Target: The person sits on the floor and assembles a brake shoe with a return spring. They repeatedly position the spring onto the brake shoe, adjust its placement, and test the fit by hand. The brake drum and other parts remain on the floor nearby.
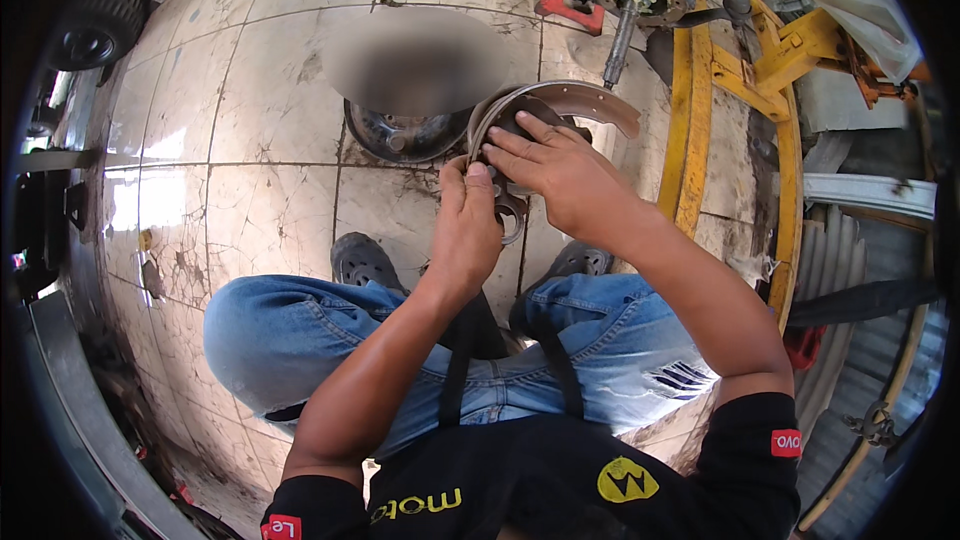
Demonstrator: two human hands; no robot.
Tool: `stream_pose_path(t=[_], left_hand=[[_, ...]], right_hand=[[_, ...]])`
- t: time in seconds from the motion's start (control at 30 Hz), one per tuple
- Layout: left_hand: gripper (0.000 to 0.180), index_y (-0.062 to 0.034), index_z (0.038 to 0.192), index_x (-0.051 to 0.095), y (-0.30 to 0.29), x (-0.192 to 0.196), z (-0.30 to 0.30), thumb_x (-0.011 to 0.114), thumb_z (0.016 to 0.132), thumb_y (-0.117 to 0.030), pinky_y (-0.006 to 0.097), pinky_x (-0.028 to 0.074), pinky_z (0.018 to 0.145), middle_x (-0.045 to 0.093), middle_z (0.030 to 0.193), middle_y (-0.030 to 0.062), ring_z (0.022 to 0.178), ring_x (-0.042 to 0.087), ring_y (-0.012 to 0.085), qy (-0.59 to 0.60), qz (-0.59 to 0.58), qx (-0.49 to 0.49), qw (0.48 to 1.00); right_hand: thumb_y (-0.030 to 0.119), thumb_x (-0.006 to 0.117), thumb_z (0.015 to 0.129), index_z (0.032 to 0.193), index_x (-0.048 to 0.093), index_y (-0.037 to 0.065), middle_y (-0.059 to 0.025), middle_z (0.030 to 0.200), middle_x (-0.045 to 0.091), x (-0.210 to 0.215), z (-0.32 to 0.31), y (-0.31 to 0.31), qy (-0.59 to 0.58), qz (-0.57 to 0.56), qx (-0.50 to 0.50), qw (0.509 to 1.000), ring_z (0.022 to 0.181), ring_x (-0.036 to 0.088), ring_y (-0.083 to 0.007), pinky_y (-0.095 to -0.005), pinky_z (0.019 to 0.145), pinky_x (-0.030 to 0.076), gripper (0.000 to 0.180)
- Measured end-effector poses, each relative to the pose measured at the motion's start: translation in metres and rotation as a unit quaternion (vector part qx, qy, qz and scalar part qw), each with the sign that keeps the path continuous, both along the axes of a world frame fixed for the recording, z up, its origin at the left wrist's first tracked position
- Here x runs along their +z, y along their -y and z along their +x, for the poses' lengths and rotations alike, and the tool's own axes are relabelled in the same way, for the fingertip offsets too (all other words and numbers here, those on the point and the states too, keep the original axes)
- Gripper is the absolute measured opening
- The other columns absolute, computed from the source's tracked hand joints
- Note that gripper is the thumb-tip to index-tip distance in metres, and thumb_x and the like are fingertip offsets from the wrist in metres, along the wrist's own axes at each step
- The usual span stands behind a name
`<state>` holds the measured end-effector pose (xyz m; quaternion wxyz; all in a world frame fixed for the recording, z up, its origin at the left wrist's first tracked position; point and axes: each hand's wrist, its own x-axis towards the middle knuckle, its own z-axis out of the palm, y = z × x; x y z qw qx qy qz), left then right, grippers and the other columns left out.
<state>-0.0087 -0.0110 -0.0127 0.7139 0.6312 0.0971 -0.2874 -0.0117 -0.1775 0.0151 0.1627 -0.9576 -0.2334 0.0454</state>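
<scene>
Left fingers (455,178) clamped on brake shoe (590,100), right fingers (538,128) apart, inside its curve

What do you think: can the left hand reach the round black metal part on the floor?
Probably yes: the black part lies near, though the left hand holds a curved brown metal band.

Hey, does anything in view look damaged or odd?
Yes. Floor tiles toward the left look cracked and grimy, with dark branching lines, and the jeans are ripped on the right leg.
</scene>
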Motion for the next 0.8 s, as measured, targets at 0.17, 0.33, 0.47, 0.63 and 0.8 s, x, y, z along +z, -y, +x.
stream_pose_path(t=[0.17,0.33,0.47,0.63,0.8], left_hand=[[0.040,-0.0094,0.134,0.039,-0.001,0.010,0.005,0.032,0.106,-0.037,0.024,0.044,0.063,0.061,0.105,0.0047,0.085,0.062,0.0104,-0.019,0.002,0.005,1.000],[0.038,-0.0092,0.132,0.040,0.002,0.002,0.001,0.032,0.106,-0.037,0.024,0.043,0.061,0.061,0.102,0.0042,0.080,0.061,0.0100,-0.015,-0.018,0.000,1.000],[0.037,-0.0088,0.132,0.040,-0.002,0.006,0.007,0.031,0.107,-0.035,0.023,0.042,0.060,0.062,0.099,0.0035,0.077,0.060,0.0091,-0.015,-0.015,0.003,1.000],[0.039,-0.0082,0.132,0.040,-0.001,-0.004,0.001,0.032,0.107,-0.037,0.023,0.040,0.059,0.061,0.098,0.0029,0.078,0.059,0.0085,0.005,0.005,-0.014,1.000],[0.041,-0.0094,0.132,0.041,0.000,0.010,0.009,0.031,0.106,-0.039,0.024,0.041,0.061,0.060,0.101,0.0036,0.080,0.059,0.0092,-0.030,-0.041,0.026,0.998]], right_hand=[[-0.009,0.055,0.074,0.133,0.056,0.009,-0.0075,0.143,0.051,0.014,0.003,0.008,-0.055,0.013,0.003,0.998,0.135,0.042,-0.0325,-0.0431,0.109,0.037,0.062],[-0.006,0.055,0.077,0.131,0.057,0.008,-0.0091,0.142,0.051,0.003,0.001,0.001,0.000,0.005,-0.006,1.000,0.134,0.043,-0.0324,-0.0425,0.108,0.038,0.056],[-0.010,0.053,0.074,0.134,0.054,0.008,-0.0092,0.143,0.050,0.016,0.001,0.003,-0.046,-0.005,-0.004,0.999,0.137,0.040,-0.0329,-0.0434,0.110,0.037,0.063],[-0.011,0.052,0.072,0.136,0.052,0.008,-0.0093,0.144,0.049,0.004,0.002,0.002,-0.024,0.010,-0.007,1.000,0.138,0.039,-0.0333,-0.0434,0.111,0.037,0.067],[-0.010,0.052,0.074,0.135,0.053,0.008,-0.0093,0.145,0.048,0.014,-0.001,0.002,-0.064,0.003,-0.016,0.998,0.138,0.038,-0.0331,-0.0433,0.110,0.037,0.064]])
